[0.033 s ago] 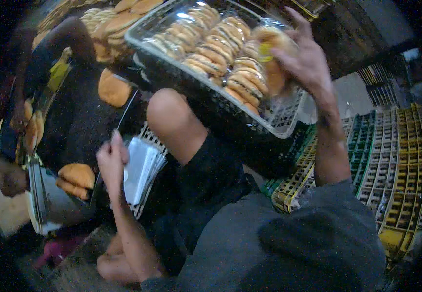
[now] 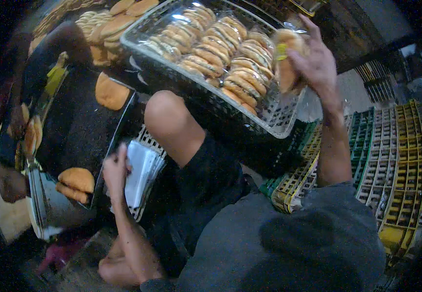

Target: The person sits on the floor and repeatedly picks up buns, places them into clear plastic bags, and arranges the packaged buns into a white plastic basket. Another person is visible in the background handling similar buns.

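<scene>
My right hand (image 2: pixel 315 65) grips a clear-bagged bread bun (image 2: pixel 285 78) with a yellow tag, at the right rim of a plastic crate (image 2: pixel 199 75). Inside the crate lie rows of bagged filled buns (image 2: pixel 208 53), stacked on edge. My left hand (image 2: pixel 117 170) is over the left edge of a stack of clear plastic bags (image 2: pixel 142 168); one finger points up, the others are partly bent, and nothing shows in it. Left of it, a dark tray (image 2: pixel 77 121) carries a loose bun (image 2: pixel 112 92) at its upper corner and a split bun (image 2: pixel 77 184) at its near end.
Another person's arm and leg (image 2: pixel 65 44) are at the left, beside more buns (image 2: pixel 33 134). Piled flat breads (image 2: pixel 116 29) lie at the upper left. Stacked green, white and yellow crates (image 2: pixel 386 155) stand at the right. My bare knee (image 2: pixel 167 114) is between tray and crate.
My right hand has shifted right with the bagged bun, away from the rows in the crate. My left hand has moved slightly down and right, nearer the plastic bags.
</scene>
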A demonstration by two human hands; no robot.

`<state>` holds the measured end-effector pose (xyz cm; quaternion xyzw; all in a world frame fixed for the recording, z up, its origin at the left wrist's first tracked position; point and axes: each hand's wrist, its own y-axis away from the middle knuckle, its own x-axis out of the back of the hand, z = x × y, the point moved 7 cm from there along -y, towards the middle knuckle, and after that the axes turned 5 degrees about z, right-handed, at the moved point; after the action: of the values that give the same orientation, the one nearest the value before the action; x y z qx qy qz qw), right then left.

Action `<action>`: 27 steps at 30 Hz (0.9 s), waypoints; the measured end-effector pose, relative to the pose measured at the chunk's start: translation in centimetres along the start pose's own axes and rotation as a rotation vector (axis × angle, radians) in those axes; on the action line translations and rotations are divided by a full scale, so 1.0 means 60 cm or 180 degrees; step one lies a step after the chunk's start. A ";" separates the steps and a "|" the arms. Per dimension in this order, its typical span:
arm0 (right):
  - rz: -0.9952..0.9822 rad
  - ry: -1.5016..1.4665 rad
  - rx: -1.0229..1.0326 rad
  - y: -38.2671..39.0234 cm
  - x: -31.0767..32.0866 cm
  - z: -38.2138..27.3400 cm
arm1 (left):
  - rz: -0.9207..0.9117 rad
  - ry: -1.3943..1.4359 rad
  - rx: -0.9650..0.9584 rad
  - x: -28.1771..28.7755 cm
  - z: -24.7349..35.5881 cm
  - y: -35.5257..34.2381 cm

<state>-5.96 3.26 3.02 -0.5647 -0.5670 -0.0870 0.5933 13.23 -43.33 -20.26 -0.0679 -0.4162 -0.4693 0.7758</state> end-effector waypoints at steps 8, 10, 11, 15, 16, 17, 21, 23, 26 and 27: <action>-0.0555 0.0353 0.0431 -0.094 -0.151 0.024 | -0.1043 -0.0816 -0.0034 -0.093 -0.078 -0.016; -0.1140 -0.0209 0.0366 -0.103 -0.277 -0.194 | -0.0937 -0.0217 0.0239 -0.084 -0.086 0.000; -0.1433 -0.0475 0.0284 -0.105 -0.336 -0.302 | -0.0824 0.0091 0.0405 -0.075 -0.095 0.010; -0.2144 -0.1551 0.1458 -0.004 -0.465 -0.501 | -0.0169 -0.1515 -0.0169 -0.082 -0.113 -0.008; -0.2235 -0.1678 0.1468 0.003 -0.461 -0.506 | -0.0333 -0.1200 -0.0207 -0.083 -0.107 -0.017; -0.2611 -0.1525 0.1385 0.002 -0.458 -0.500 | -0.0545 -0.0873 -0.0224 -0.090 -0.112 -0.010; -0.2701 -0.0467 0.1101 0.016 -0.489 -0.439 | -0.0272 -0.0284 -0.0498 -0.043 -0.101 0.003; -0.3064 -0.0961 0.1040 0.059 -0.522 -0.422 | 0.0176 -0.0227 -0.0706 -0.010 -0.026 0.027; -0.2351 -0.2877 0.0180 0.057 -0.484 -0.482 | 0.0846 -0.0753 -0.0160 0.033 0.021 0.053; -0.2027 -0.3337 -0.0259 0.054 -0.471 -0.490 | 0.0532 0.0728 0.0400 0.017 -0.014 0.047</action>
<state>3.70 -33.40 -12.36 -0.3575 -0.9204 0.0078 0.1583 16.16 -42.88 -19.29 0.0003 -0.3466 -0.3808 0.8572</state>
